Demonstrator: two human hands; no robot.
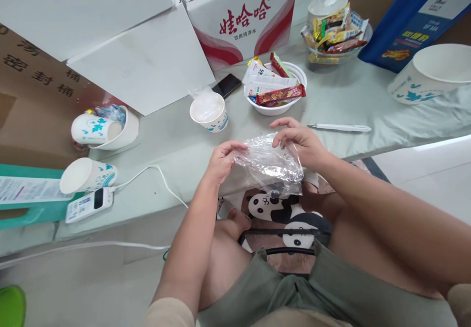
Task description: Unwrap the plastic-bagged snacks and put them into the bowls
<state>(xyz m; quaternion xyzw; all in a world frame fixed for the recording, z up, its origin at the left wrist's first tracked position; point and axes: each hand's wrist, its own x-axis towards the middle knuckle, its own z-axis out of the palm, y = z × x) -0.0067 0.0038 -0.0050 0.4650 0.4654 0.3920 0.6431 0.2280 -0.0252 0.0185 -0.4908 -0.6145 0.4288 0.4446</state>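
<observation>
The left hand (222, 162) was pinched on the clear plastic bag (272, 162), right there over the table's (142, 197) near edge! The right hand (300, 143) touched it too, fingers apart, grip impossible to tell. Beyond lay a white pen (342, 127), then a paper cup (209, 113), a snack-filled bowl (274, 109), and a carton (246, 27) behind!

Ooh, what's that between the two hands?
A crinkly, clear plastic bag lies between the left hand and the right hand; the head view shows it.
</observation>
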